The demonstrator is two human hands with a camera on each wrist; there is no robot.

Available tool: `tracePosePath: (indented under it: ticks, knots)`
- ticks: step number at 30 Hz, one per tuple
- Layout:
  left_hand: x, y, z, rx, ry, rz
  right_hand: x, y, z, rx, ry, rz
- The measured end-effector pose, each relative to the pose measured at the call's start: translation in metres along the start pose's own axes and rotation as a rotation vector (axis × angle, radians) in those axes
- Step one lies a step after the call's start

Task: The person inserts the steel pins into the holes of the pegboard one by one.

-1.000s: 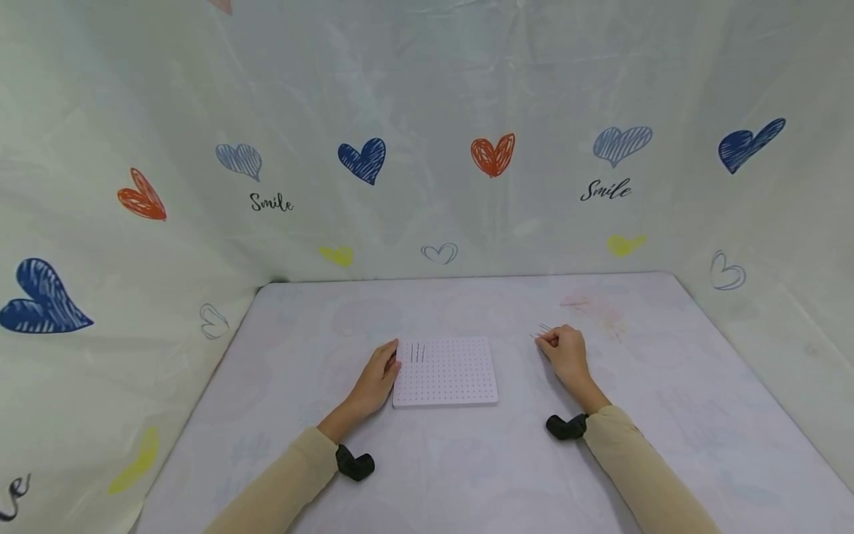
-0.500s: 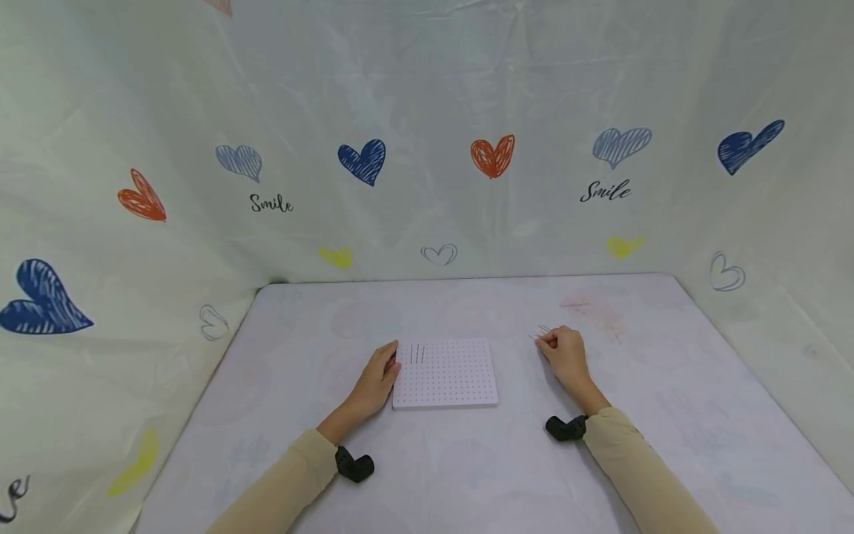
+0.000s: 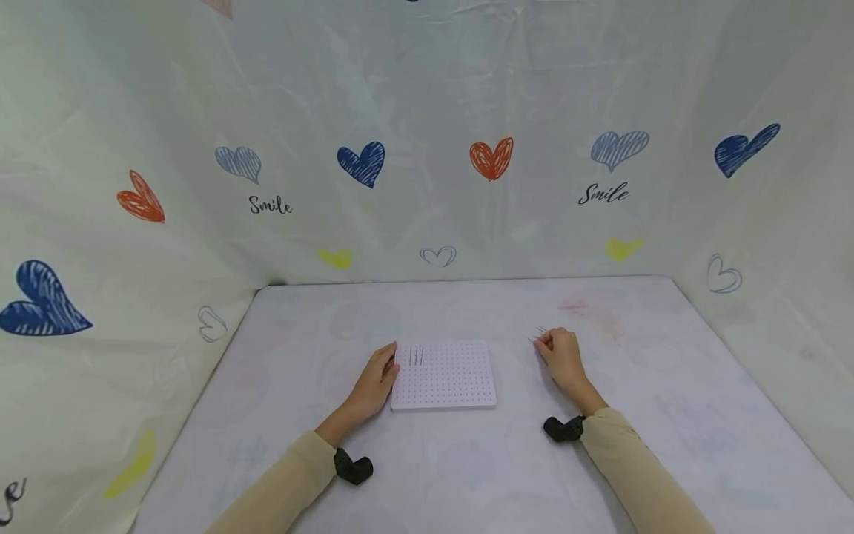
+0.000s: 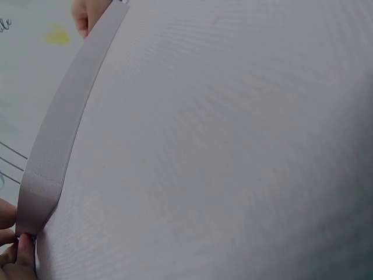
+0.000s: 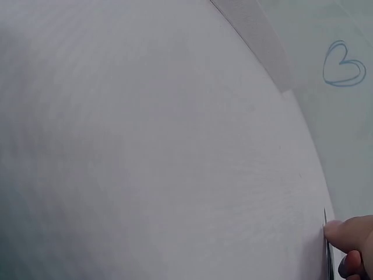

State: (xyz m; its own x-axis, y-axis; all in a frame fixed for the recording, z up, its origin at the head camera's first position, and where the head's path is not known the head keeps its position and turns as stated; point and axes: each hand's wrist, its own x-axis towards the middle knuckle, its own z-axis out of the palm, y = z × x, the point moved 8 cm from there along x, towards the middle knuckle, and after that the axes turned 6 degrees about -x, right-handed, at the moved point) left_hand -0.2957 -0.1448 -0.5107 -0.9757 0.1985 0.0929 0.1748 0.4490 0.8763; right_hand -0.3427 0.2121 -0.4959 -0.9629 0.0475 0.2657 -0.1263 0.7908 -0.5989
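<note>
Beside the left hand [image 3: 375,382], whose fingers rest against its edge, the pegboard [image 3: 445,374] carries three upright pins [image 3: 416,355]; nearly every hole looks unfilled. Right hand [image 3: 562,356] fingers are curled together, pinching loose pins [image 3: 539,334] off to the board's right.

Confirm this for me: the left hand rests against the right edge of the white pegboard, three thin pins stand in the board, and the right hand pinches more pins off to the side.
One detail is wrong. In the head view the left hand rests against the left edge of the white pegboard, not the right edge. The rest holds: three thin pins stand in the board, and the right hand pinches more pins off to the side.
</note>
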Motion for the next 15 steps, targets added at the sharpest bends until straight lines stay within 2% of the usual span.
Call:
tracePosePath:
  ticks: [5,10,15]
  knots:
    - [0.0,-0.001,0.0,0.006,0.0,-0.002,-0.001,-0.002,-0.003,0.031,-0.003,0.006]
    - [0.001,0.0,0.0,0.004,0.006,-0.002,0.002,-0.01,-0.006,0.048,0.0,-0.025]
    - [0.001,-0.002,0.0,0.008,0.005,-0.014,0.005,-0.016,-0.004,0.114,-0.043,0.0]
